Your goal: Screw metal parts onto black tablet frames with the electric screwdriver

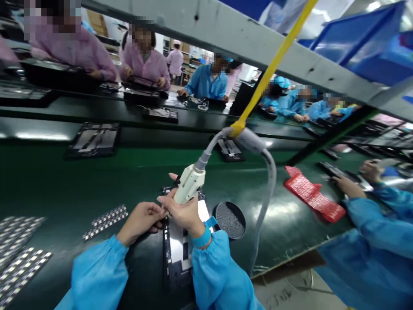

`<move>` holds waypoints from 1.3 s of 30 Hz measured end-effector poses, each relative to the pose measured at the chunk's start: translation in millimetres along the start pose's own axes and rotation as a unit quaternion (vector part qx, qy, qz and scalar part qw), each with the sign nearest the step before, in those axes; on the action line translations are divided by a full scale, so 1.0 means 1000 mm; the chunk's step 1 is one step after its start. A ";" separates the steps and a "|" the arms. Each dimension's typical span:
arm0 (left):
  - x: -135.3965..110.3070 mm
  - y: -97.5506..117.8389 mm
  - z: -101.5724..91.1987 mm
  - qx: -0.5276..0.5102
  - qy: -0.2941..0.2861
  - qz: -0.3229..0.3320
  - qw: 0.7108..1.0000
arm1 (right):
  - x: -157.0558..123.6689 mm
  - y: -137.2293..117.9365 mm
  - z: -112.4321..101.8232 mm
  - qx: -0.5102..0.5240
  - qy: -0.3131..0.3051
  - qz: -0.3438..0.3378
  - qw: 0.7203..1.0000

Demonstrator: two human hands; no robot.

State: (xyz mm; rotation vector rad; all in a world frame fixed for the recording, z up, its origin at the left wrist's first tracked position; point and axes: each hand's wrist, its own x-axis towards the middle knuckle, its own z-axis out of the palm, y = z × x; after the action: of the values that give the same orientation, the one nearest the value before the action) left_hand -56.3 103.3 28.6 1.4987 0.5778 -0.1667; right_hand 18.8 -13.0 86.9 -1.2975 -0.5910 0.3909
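Note:
My right hand (187,211) is wrapped round a cream-coloured electric screwdriver (191,183), tilted over a flat device chassis (177,249) with black edges and silvery panels. The screwdriver's tip is hidden by my fingers. At the chassis's upper left edge, my left hand (145,219) has thumb and fingers pinched together close to my right fingers; whatever they hold is too small to name. A grey cable (270,172) runs from the tool's top, tied to a yellow strap (274,69). Beside the chassis on the right stands a round black dish (230,219) of tiny parts.
Strips of small parts (106,221) and larger sheets of them (21,249) lie at left. A red bubble-wrap piece (312,193) is at right, near a co-worker's hand (350,186). More chassis (94,140) line the far side. A metal beam (226,26) crosses overhead.

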 end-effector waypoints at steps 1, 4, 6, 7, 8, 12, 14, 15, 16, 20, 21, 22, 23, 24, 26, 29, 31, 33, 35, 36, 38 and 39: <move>0.000 -0.002 -0.001 -0.001 0.004 -0.007 1.000 | -0.002 -0.007 -0.009 -0.001 0.014 -0.008 1.000; 0.001 -0.006 -0.002 -0.007 0.024 -0.023 0.999 | -0.009 -0.023 -0.050 -0.027 0.086 -0.030 0.996; 0.000 -0.007 -0.001 -0.002 0.032 -0.026 0.999 | -0.013 -0.024 -0.083 -0.036 0.149 -0.058 0.987; -0.001 -0.007 0.000 0.005 0.032 -0.027 0.999 | -0.015 -0.022 -0.099 -0.039 0.177 -0.074 0.981; -0.002 -0.007 0.001 0.013 0.032 -0.027 0.999 | -0.015 -0.018 -0.114 -0.048 0.201 -0.084 0.975; -0.005 -0.006 0.002 0.056 0.045 -0.027 0.997 | -0.015 -0.001 -0.153 -0.105 0.261 -0.092 0.955; -0.005 -0.007 0.002 0.070 0.056 -0.027 0.996 | -0.014 0.006 -0.160 -0.116 0.271 -0.085 0.952; -0.005 -0.008 0.001 0.076 0.059 -0.028 0.995 | -0.014 0.008 -0.162 -0.118 0.272 -0.082 0.951; -0.005 -0.008 0.001 0.082 0.061 -0.031 0.994 | -0.013 0.010 -0.162 -0.117 0.271 -0.079 0.952; -0.005 -0.011 -0.002 0.097 0.060 -0.043 0.992 | -0.011 0.014 -0.164 -0.111 0.267 -0.078 0.954; -0.005 -0.012 -0.003 0.098 0.060 -0.046 0.992 | -0.011 0.014 -0.164 -0.112 0.268 -0.079 0.954; -0.005 -0.013 -0.004 0.097 0.059 -0.048 0.992 | -0.010 0.014 -0.166 -0.115 0.270 -0.079 0.953; -0.005 -0.013 -0.004 0.096 0.059 -0.049 0.992 | -0.010 0.014 -0.167 -0.117 0.272 -0.079 0.952; -0.004 -0.014 -0.005 0.095 0.060 -0.051 0.992 | -0.011 0.014 -0.168 -0.117 0.275 -0.078 0.951; -0.004 -0.015 -0.006 0.096 0.062 -0.054 0.992 | -0.011 0.015 -0.170 -0.115 0.275 -0.074 0.952; -0.004 -0.014 -0.005 0.098 0.067 -0.056 0.991 | -0.012 0.015 -0.171 -0.117 0.274 -0.068 0.952; -0.004 -0.012 -0.004 0.096 0.071 -0.055 0.991 | -0.012 0.016 -0.171 -0.117 0.275 -0.063 0.952; -0.004 -0.011 -0.003 0.097 0.074 -0.054 0.991 | -0.011 0.015 -0.170 -0.117 0.277 -0.058 0.952; -0.005 -0.011 -0.003 0.100 0.074 -0.053 0.991 | -0.010 0.015 -0.169 -0.119 0.277 -0.053 0.952; -0.005 -0.011 -0.004 0.101 0.073 -0.053 0.991 | -0.010 0.015 -0.169 -0.121 0.276 -0.052 0.952; -0.005 -0.010 -0.005 0.100 0.069 -0.052 0.991 | -0.009 0.015 -0.168 -0.124 0.271 -0.052 0.953; -0.005 -0.010 -0.006 0.098 0.067 -0.051 0.992 | -0.009 0.015 -0.168 -0.126 0.268 -0.052 0.954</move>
State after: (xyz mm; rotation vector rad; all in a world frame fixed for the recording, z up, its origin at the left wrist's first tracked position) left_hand -66.4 106.8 21.9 1.6799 0.7643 -0.2091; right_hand 114.4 -145.8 44.8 -1.5320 -0.2471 -0.1349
